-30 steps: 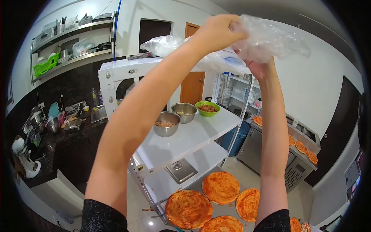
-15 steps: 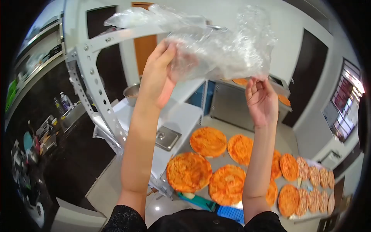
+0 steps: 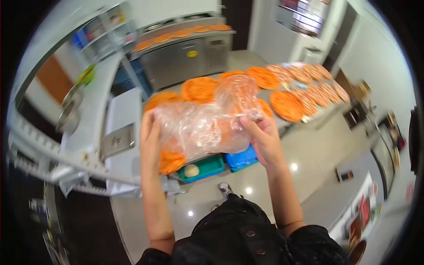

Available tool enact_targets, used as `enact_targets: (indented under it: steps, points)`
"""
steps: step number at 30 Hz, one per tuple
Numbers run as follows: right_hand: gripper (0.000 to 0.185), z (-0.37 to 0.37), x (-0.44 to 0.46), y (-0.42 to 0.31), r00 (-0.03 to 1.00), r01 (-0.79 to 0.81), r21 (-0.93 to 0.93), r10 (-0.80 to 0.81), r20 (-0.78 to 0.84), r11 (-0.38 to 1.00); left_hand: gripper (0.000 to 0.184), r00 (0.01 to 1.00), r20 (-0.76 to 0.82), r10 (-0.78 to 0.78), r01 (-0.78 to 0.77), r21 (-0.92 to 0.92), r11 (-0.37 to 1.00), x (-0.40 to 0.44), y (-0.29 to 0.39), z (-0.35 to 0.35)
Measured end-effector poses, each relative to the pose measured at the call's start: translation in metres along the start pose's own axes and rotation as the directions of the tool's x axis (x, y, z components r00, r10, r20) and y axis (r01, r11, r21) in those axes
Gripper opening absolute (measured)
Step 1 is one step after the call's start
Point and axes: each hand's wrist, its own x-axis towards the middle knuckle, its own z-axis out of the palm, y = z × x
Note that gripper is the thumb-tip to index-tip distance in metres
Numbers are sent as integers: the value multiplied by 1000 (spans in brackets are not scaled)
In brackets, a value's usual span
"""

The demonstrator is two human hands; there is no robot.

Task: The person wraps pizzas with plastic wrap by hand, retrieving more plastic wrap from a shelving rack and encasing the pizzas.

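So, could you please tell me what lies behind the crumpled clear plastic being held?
Behind the crumpled clear plastic, orange-sauced round flatbreads show at its edges and blurrily through it. Their outlines are lost where it wrinkles, so how many it covers is unclear.

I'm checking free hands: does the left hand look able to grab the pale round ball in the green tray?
Probably not: the left hand grips crumpled clear plastic, though the ball itself looks uncovered.
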Motion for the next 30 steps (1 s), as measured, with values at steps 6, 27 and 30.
enact_targets:
  steps: [6, 27, 30]
  points:
    - [19, -65, -69, -41, 959, 51, -225, -110, -261, 973, 45, 962, 2, 272, -271, 69, 960, -52, 5, 46]
    - [33, -353, -227, -210, 809, 335, -14, -296, -508, 942, 33, 258, 965, -53, 934, -235, 269, -176, -20, 476]
    - [39, -415, -243, -224, 977, 199, 438, -210, -24, 877, 31, 148, 989, 0, 983, -147, 110, -162, -31, 518]
